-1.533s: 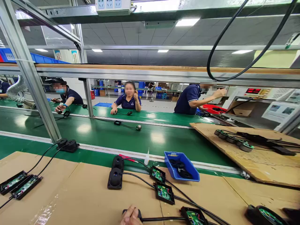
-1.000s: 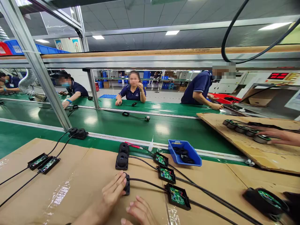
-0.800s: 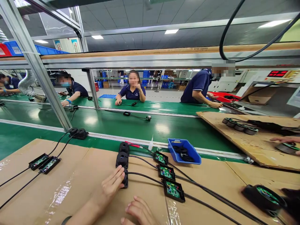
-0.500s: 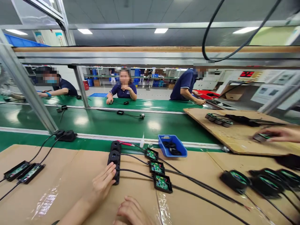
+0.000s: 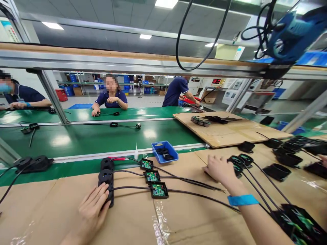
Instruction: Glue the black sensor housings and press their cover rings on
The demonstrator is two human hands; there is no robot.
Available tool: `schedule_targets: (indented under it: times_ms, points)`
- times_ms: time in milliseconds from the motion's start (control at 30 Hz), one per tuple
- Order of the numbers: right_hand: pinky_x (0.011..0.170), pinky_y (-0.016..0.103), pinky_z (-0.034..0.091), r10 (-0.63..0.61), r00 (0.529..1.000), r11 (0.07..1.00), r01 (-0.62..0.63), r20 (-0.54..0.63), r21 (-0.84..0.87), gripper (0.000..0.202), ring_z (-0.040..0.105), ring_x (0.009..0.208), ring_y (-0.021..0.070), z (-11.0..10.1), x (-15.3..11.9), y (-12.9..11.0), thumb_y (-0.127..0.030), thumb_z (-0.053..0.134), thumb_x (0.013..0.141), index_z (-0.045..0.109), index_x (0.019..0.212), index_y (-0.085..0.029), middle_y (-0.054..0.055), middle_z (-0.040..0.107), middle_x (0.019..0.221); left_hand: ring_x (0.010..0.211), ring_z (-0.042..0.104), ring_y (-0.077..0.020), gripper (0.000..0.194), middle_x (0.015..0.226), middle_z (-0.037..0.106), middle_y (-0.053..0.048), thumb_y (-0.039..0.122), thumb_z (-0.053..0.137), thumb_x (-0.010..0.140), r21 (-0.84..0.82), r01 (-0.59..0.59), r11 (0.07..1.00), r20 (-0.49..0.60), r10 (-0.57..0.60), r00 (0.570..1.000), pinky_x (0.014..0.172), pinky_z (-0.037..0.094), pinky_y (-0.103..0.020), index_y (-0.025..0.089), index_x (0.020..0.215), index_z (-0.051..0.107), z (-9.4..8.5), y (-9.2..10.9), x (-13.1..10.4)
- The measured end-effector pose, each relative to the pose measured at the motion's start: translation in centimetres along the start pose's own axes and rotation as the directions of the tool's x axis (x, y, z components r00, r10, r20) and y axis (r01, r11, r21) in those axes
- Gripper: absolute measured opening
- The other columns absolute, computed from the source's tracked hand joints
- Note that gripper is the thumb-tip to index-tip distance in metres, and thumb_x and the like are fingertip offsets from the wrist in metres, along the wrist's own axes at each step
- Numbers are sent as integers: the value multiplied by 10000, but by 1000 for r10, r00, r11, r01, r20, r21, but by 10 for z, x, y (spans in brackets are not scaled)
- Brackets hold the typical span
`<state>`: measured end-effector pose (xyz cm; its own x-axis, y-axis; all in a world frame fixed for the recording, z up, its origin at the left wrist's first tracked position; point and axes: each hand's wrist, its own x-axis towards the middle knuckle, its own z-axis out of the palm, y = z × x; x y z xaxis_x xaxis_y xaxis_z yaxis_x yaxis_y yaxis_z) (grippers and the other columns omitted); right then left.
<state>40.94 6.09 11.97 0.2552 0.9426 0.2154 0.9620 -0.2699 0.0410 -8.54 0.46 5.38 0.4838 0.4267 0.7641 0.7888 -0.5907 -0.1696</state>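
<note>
My left hand [image 5: 94,207] lies with fingers extended over the near end of a black holder [image 5: 110,202] with round wells, covering part of it. Black cables run from the holder to three small open black cases [image 5: 159,190] with green circuit boards inside, lined up to its right. My right hand [image 5: 221,170], a blue band at its wrist, reaches across the cardboard with fingers curled down. A dark edge shows under the fingertips, but the hand hides what it is. Just beside it are several round black housings [image 5: 245,158] with green boards and cables.
A blue bin [image 5: 165,153] of black parts stands behind the cases, near a small white nozzle bottle [image 5: 136,152]. More black housings [image 5: 277,172] crowd the right. A raised cardboard sheet [image 5: 224,131] carries parts. A blue power tool [image 5: 293,37] hangs overhead. Co-workers sit or stand across the green belt.
The view has swung to the right. My right hand has gone from the near edge out to the housings on the right. My left hand stays on the holder.
</note>
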Motion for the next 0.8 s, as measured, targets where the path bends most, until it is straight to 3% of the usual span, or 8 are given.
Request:
schedule_targets:
  times_ms: [167,300,400,467,533,633,700,800]
  points:
    - [800,368,511,33,997,999,-33,70,-5,230,662,872,235,16,-3,46,-351,613,899,606,888,-122,134,670,947,976,748,-236,118,1073,776,-73,254,566,949,-25,42,999,19,-42,999,1086,473,-408,206,961,673,2,-6,0]
    - [788,428,524,-76,997,993,77,-12,88,370,655,978,359,7,-19,38,-416,496,921,591,1054,-84,235,644,1033,1197,645,-368,199,1314,661,-167,347,580,947,6,136,991,56,-136,989,1017,516,-542,204,967,717,-13,6,12]
    - [868,462,532,-236,969,950,247,-79,189,441,637,1074,370,-12,-38,11,-439,480,940,547,1211,-98,222,632,1126,1318,551,-362,272,1454,551,-161,303,580,959,-252,272,929,148,-240,959,1008,543,-510,226,1203,670,-22,38,34]
    - [920,424,540,-374,920,882,392,-117,261,421,638,1115,316,-25,-56,-18,-417,492,959,518,1281,-146,180,625,1202,1323,553,-321,485,1482,528,-136,350,576,968,-551,468,691,412,-262,873,1035,532,-501,278,1439,485,-20,69,52]
    - [933,360,557,-512,846,784,532,-150,320,409,650,1119,248,-34,-78,-53,-373,520,969,487,1339,-201,124,623,1244,1283,586,-303,651,1532,455,-164,448,595,947,-696,687,209,654,-211,726,1001,556,-474,285,1523,340,-12,100,70]
    - [926,305,578,-665,710,613,696,-231,374,487,665,1101,207,-32,-110,-106,-276,623,921,470,1380,-223,94,632,1248,1230,609,-311,876,1512,448,-191,578,754,780,-507,745,-433,848,-100,520,916,585,-426,265,1484,336,0,134,88]
    - [911,329,592,-694,623,482,774,-360,410,588,671,1090,227,-21,-125,-132,-169,623,896,409,1443,-193,126,639,1233,1129,645,-293,842,1375,560,-151,586,814,702,-406,681,-609,898,-128,421,833,592,-368,255,1375,433,5,144,94]
    - [881,354,611,-646,570,403,820,-508,408,767,678,1101,259,-2,-138,-143,-152,608,884,239,1554,-204,146,643,1255,1026,639,-252,768,1186,631,-88,494,891,598,-413,634,-654,907,-235,348,751,564,-287,239,1223,525,8,143,89]
